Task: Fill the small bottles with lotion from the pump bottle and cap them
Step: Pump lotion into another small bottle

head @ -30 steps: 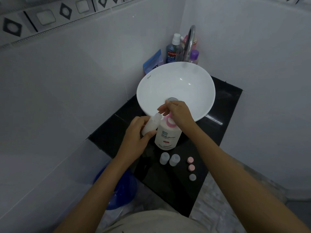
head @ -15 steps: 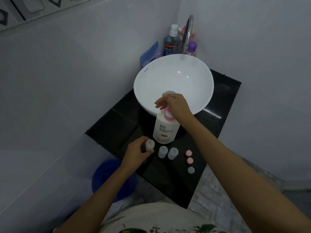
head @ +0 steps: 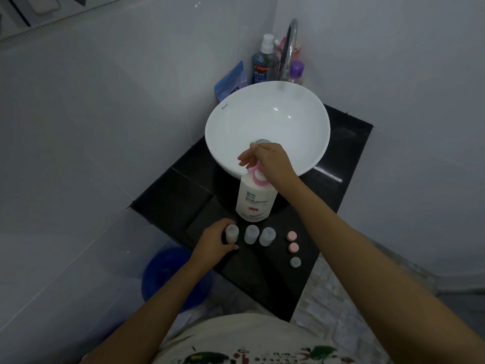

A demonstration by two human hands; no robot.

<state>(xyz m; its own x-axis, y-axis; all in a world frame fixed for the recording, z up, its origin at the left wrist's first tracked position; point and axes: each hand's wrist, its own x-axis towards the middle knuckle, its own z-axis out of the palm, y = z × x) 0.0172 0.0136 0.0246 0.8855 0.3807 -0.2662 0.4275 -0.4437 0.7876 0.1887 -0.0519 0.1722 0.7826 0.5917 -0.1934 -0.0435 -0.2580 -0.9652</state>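
A white pump bottle [head: 254,200] with a pink pump stands on the black counter [head: 265,271] in front of the basin. My right hand [head: 270,161] rests on the pump head, fingers curled over it. Three small uncapped bottles stand in a row below it. My left hand [head: 214,243] is wrapped around the leftmost small bottle [head: 232,233], which stands upright on the counter. The middle bottle [head: 251,234] and the right bottle [head: 267,236] stand free. To their right lie two pink caps [head: 292,235] [head: 293,247] and a grey cap [head: 295,262].
A white round basin [head: 267,127] sits on the counter's far part, with a chrome tap [head: 290,46] and several toiletry bottles [head: 263,64] behind it. White tiled walls close in left and right. A blue bucket [head: 168,277] stands on the floor at lower left.
My left hand carried the small bottle from the pump's spout down to the counter and set it upright left of the other two. My right hand stayed on the pump.
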